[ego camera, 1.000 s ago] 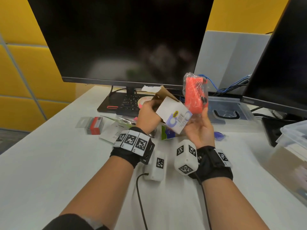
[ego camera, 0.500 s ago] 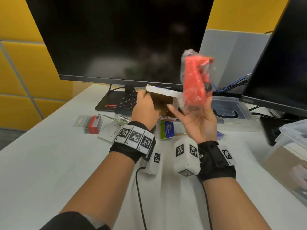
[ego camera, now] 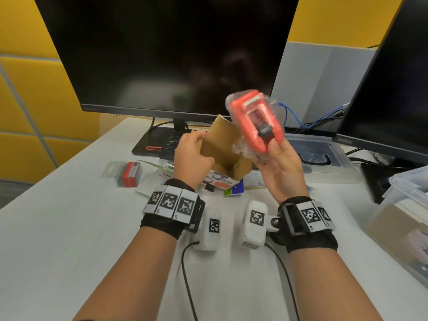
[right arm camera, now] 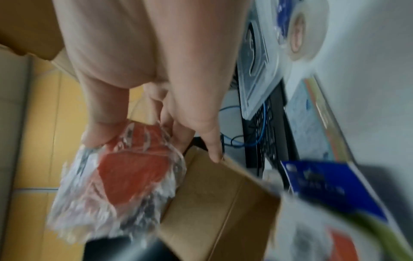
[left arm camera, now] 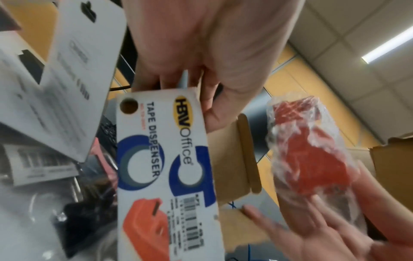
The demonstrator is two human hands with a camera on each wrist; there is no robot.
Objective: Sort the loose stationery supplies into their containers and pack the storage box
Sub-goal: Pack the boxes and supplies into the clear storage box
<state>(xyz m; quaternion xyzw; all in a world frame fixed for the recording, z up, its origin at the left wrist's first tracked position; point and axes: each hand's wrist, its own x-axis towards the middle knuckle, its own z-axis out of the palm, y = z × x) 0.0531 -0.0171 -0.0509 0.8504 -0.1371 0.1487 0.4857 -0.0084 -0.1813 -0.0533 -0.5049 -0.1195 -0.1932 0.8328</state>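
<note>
My left hand (ego camera: 193, 156) grips a small cardboard tape dispenser box (ego camera: 225, 150) by its side, its brown flap raised and its mouth turned toward my right hand. Its white printed face (left arm camera: 165, 176) reads "TAPE DISPENSER". My right hand (ego camera: 278, 165) holds a red tape dispenser wrapped in clear plastic (ego camera: 254, 120) upright, just above and right of the box mouth. In the right wrist view the wrapped dispenser (right arm camera: 125, 176) sits beside the box opening (right arm camera: 219, 199), and one finger touches the box's edge.
A clear pack with a red insert (ego camera: 128, 173) lies at the left. Papers and a blue-green packet (ego camera: 234, 189) lie under my hands. A keyboard (ego camera: 162, 142) and monitor stand behind. A clear lid (ego camera: 324, 156) and a clear storage box (ego camera: 403, 218) are at the right. A tape roll (right arm camera: 301, 31) lies on the table.
The left hand has tilted the box so its open mouth faces up and right. The right hand has turned the wrapped dispenser and brought it down closer to the opening.
</note>
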